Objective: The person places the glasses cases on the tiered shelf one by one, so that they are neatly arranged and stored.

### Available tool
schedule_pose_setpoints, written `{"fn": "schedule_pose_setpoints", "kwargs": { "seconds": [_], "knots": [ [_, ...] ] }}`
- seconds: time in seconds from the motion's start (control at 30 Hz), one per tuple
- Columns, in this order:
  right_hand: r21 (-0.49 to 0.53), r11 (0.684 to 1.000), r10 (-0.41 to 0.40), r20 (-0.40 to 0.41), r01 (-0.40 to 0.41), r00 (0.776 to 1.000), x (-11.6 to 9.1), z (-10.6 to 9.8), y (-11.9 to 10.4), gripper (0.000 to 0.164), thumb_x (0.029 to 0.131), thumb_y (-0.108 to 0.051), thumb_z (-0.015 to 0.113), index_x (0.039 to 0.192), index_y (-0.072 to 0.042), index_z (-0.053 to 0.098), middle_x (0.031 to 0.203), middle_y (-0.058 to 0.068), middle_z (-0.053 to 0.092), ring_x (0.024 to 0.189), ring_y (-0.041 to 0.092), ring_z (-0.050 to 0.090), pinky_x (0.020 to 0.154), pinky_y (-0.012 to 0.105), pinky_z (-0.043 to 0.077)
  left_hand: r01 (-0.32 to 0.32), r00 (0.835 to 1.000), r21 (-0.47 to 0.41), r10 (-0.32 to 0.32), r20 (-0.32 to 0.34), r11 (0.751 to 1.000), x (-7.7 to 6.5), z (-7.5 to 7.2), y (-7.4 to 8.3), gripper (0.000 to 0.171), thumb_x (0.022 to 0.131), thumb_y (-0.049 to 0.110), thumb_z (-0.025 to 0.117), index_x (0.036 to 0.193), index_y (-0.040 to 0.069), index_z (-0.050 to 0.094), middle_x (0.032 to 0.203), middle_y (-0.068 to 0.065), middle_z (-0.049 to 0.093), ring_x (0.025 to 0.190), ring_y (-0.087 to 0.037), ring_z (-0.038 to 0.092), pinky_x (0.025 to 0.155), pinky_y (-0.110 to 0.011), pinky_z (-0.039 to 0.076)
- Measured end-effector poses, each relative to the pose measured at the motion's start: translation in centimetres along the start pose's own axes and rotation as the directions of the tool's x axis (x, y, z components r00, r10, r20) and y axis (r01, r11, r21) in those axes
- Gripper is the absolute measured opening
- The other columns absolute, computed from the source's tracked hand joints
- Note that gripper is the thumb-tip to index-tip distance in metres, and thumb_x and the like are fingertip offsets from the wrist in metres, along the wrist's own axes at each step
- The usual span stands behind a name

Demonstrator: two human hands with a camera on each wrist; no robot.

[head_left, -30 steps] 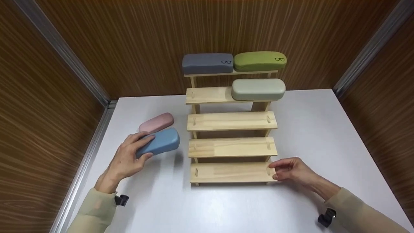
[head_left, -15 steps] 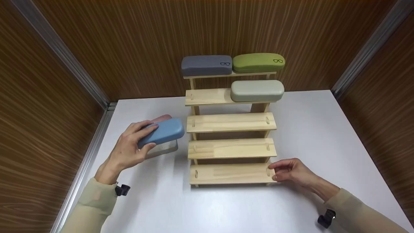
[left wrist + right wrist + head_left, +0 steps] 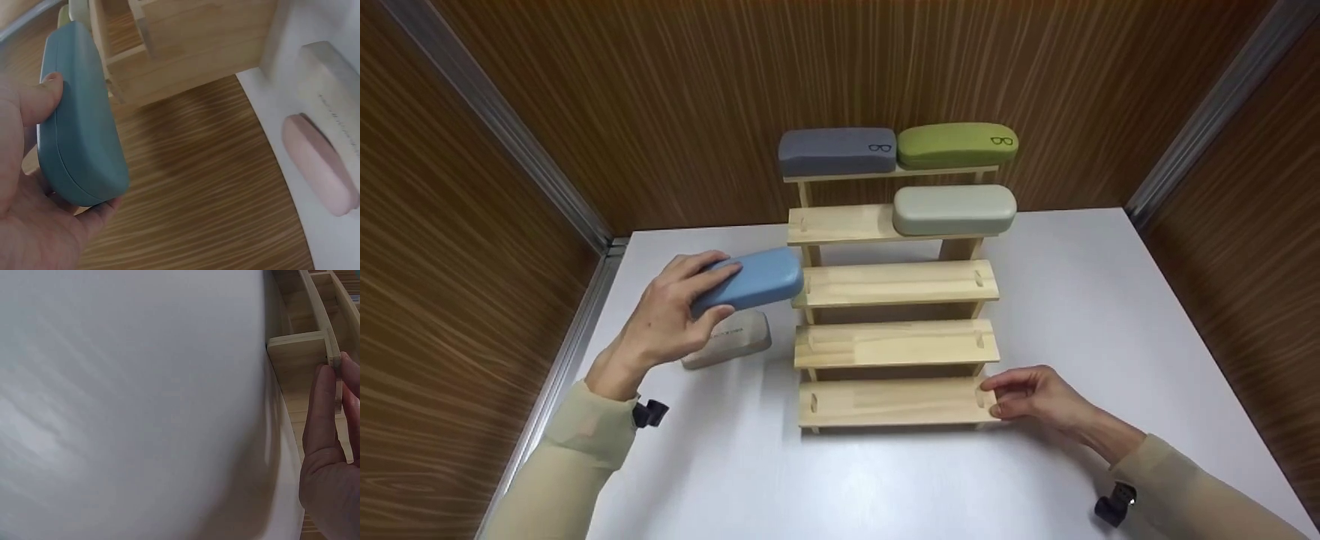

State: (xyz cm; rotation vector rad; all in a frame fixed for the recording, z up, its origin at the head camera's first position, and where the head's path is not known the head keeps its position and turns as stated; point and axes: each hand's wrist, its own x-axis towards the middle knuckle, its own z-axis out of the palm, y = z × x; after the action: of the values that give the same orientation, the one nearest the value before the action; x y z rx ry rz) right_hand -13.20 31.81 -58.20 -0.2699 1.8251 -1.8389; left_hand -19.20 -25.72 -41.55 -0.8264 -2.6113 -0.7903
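Note:
My left hand [image 3: 660, 322] grips a blue glasses case [image 3: 765, 279], thumb on its near side and fingers over the top. Lifted off the table, the case has its right end by the left end of the middle step of a wooden stepped rack [image 3: 900, 285]. At the rack's front right corner, my right hand [image 3: 1046, 401] pinches the end of the lowest board [image 3: 892, 403]. Beneath my left hand a greyish-white case [image 3: 741, 339] with small lettering lies on the table. A pink glasses case [image 3: 319, 164] beside it shows only in the left wrist view.
On the top step sit a grey-blue case [image 3: 836, 152] and a green case [image 3: 958, 145], side by side. A pale green case [image 3: 955, 210] occupies the right half of the step below. Wood-grain panels enclose the white table [image 3: 870, 487] at the back and sides.
My left hand has raised the blue case and carried it away from me and right towards the rack, uncovering the greyish-white case and covering the pink one. The right hand has stayed put.

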Motion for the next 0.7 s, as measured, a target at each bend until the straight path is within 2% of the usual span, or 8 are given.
{"fn": "schedule_pose_setpoints", "kwargs": {
  "seconds": [0.33,0.47,0.7],
  "knots": [
    [-0.031,0.999,0.031,-0.031,-0.032,0.999,-0.1,0.1,-0.2,0.037,0.095,0.008,0.080,0.130,-0.003,0.081,0.102,-0.008,0.084,0.093,0.003,0.079,0.083,0.023,0.070,-0.021,0.999,-0.002,0.021,0.047,1.000,3.7,-0.6,1.2,0.057,0.099,0.017,0.085,0.153,0.009,0.070,0.160,-0.020,0.065,0.144,-0.044,0.062,0.119,-0.065,0.055],
    [-0.047,0.998,0.049,-0.050,-0.052,0.998,-0.2,0.0,-0.3,0.037,0.094,0.007,0.081,0.129,-0.005,0.082,0.101,-0.008,0.084,0.093,0.004,0.079,0.084,0.023,0.070,-0.038,0.997,-0.015,0.039,0.063,0.999,5.3,-0.5,1.8,0.056,0.100,0.020,0.083,0.154,0.010,0.069,0.158,-0.017,0.066,0.142,-0.041,0.062,0.119,-0.062,0.056],
    [-0.030,0.998,0.047,-0.032,-0.048,0.998,-0.3,0.0,-0.2,0.039,0.094,0.009,0.080,0.130,-0.004,0.081,0.104,-0.007,0.085,0.095,0.005,0.080,0.086,0.024,0.070,-0.042,0.996,-0.055,0.046,0.070,0.998,7.4,0.2,2.2,0.056,0.101,0.019,0.081,0.156,0.014,0.068,0.159,-0.012,0.066,0.144,-0.036,0.061,0.121,-0.058,0.054]
  ]
}}
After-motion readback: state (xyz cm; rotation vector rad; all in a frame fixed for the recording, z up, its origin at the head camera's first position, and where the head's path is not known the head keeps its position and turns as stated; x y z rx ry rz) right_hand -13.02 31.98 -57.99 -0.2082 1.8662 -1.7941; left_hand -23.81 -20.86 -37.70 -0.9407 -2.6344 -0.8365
